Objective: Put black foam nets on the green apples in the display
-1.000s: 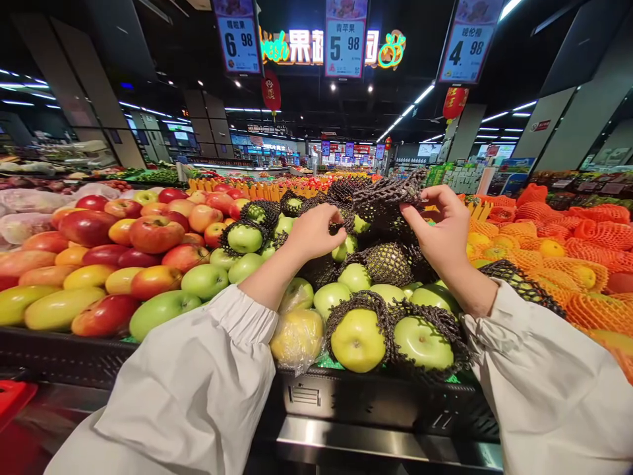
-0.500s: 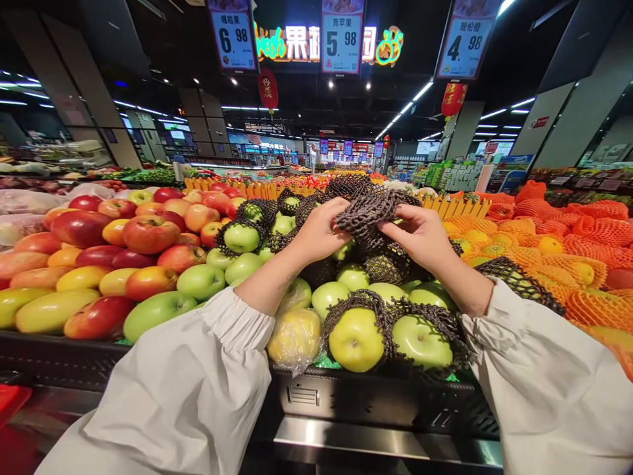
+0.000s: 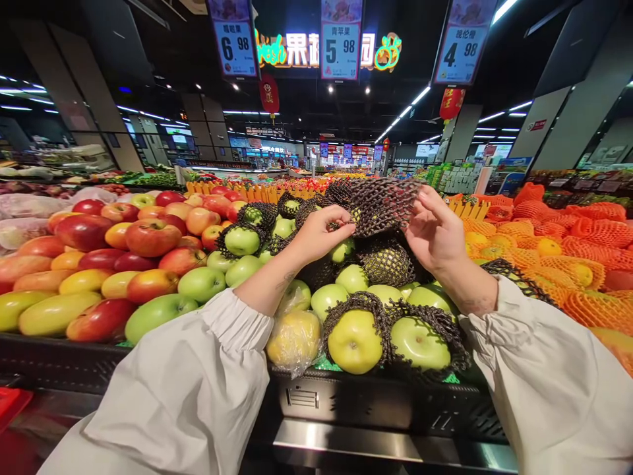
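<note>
Between my two hands a black foam fruit net [image 3: 384,203] is stretched out flat above the green apples. My left hand [image 3: 324,231] pinches its left end, with the fingers curled in. At the other end my right hand [image 3: 436,227] grips the net's right edge between thumb and fingers. Below it lies an apple in black netting [image 3: 386,262]. Nearer to me, at the front edge, sit a yellow-green apple [image 3: 355,340] and a green apple [image 3: 420,342], each partly wrapped in black net. A yellow fruit in clear plastic [image 3: 294,338] is beside them.
Red and yellow apples [image 3: 152,237] fill the left of the display. Oranges in orange nets [image 3: 548,264] and fruit in red nets [image 3: 601,227] lie to the right. The black display edge [image 3: 346,396] runs along the front. Price signs [image 3: 341,41] hang overhead.
The bunched black net has been spread wide. My right hand has moved right and turned, while my left hand has stayed nearly in place.
</note>
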Tool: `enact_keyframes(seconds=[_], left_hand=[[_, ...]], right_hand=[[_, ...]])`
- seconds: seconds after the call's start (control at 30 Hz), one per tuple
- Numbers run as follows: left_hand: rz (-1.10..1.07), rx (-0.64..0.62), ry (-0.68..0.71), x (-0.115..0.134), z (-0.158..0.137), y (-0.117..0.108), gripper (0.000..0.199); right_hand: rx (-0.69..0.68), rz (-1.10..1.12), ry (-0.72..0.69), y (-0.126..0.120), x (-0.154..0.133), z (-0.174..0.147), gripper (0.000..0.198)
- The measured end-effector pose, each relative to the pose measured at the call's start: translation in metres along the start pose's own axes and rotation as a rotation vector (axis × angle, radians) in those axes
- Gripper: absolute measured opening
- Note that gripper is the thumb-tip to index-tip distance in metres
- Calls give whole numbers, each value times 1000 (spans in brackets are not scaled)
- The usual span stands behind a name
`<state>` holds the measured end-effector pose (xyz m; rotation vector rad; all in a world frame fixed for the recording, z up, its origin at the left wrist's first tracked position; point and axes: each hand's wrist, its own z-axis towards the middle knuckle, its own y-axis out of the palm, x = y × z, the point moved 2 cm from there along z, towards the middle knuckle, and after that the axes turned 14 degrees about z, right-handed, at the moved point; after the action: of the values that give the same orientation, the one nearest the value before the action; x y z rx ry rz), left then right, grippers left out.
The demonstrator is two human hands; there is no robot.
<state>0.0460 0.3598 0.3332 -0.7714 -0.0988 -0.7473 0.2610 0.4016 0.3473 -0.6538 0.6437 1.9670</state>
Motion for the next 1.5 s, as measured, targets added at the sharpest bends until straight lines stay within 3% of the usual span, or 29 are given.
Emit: enact_keyframes(seconds=[0.1,0.2,0.27,0.37,0.43,0.5,0.63,0.73,0.8,0.97,1.1,1.27,1.37,1.5], left_hand=[[66,-105,7,3,-3,5,21],[137,-119,14,5,-5,7,18],[157,-112,24,6,-5,6,18],[125,-109,35,7,-4,4,18],[79,-93,31,8,-4,3,17],[51,-69,22,9,-4,2,16],[55,-95,39,12,-5,2,16],[81,-117,60,13,-5,3,11],[74,-103,45,11,-4,5,10],[-249,3,-210,0,2,2,11],[-478,85,-329,-2,3,-6,9],[-383,-98,-263,9,-1,-5,22],[-416,-173,-216,14,-2,-2,22],[-501,-252,-177,13,-3,2,16]], right_hand=[[-118,109,139,10,1,-4,29],[-232,73,230,20,2,-10,21],[-321,-62,184,23,1,-13,19],[-385,-385,-61,23,-6,-15,29],[-371,-569,-211,21,-10,-16,39],[-321,-619,-258,19,-12,-17,44],[-196,-373,-93,17,-7,-18,42],[-208,-193,42,22,-1,-19,41],[-230,-150,39,25,-1,-18,46],[-153,-192,-92,23,-3,-15,42],[-107,-270,-150,17,-3,-14,23],[-166,-251,-47,18,1,-15,15],[-95,-180,-1,17,0,-16,17],[49,-277,-196,13,-9,-18,27]])
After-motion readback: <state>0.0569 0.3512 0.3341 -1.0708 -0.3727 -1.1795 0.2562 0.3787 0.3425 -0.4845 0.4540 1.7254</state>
